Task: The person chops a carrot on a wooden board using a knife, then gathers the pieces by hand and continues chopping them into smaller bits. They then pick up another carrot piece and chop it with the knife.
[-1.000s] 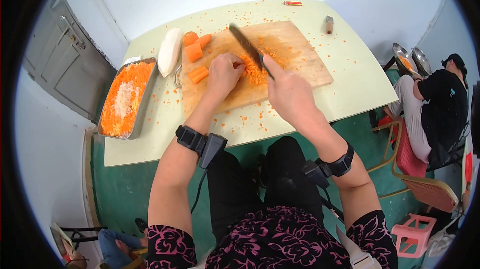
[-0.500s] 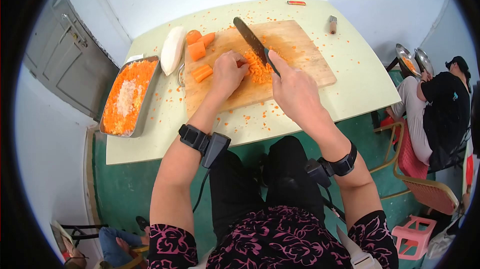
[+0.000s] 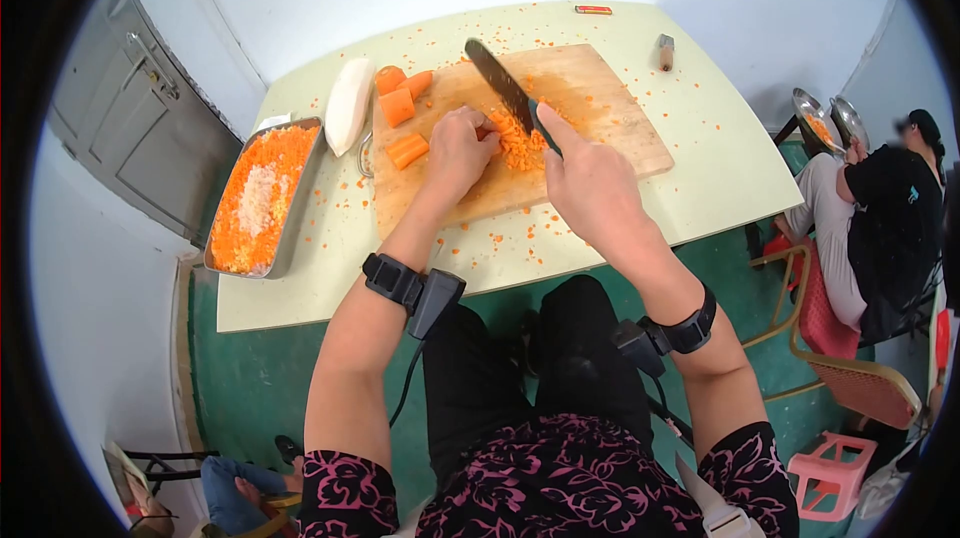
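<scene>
Knife [image 3: 502, 82] now slightly farther forward

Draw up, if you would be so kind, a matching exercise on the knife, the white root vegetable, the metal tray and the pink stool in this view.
Things
1. Knife
2. White root vegetable
3. Metal tray
4. Pink stool

Places and states
A. Away from the table, down at the lower right of the picture
B. Gripped in the right hand
C. Lying between the container and the cutting board
D. Filled with orange bits, a paler heap on top

Right pairs: 1-B, 2-C, 3-D, 4-A.
</scene>
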Available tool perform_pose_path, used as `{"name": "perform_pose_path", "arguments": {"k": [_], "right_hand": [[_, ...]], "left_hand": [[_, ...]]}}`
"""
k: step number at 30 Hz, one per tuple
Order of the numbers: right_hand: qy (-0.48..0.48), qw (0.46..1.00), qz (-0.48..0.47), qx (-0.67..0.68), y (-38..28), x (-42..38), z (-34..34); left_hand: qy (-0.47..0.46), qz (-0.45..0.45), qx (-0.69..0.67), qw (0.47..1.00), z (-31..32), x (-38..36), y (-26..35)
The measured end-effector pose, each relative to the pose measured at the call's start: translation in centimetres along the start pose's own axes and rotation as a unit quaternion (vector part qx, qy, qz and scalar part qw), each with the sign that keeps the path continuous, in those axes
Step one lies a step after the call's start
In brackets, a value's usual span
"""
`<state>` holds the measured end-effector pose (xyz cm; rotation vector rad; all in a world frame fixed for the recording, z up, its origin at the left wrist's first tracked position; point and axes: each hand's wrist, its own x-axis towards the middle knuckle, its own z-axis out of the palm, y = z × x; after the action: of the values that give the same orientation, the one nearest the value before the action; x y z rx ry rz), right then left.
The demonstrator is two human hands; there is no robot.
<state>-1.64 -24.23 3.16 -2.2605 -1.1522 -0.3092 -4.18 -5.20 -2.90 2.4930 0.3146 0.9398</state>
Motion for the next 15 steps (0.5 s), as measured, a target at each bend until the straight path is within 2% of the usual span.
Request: {"name": "perform_pose_path", "arguments": {"k": [7,10,13,15], "right_hand": [[-0.037,0.999,0.011,-0.012,0.1,0.0,0.4],[0.008,1.0,0.0,-0.002,0.1,-0.2,0.6],[-0.035,0.999,0.002,-0.021,0.4,-0.2,1.3],[-0.004,1.0,-0.004,0.0,0.3,0.1,0.7]], "left_hand": [[0.017,0.016,0.011,1.0,0.0,-0.1,0.1],[0.009,0.006,0.004,1.0,-0.1,-0.1,0.1],[0.015,0.017,0.005,1.0,0.1,0.1,-0.1],[0.018,0.028,0.011,0.999,0.1,0.0,-0.2]]}}
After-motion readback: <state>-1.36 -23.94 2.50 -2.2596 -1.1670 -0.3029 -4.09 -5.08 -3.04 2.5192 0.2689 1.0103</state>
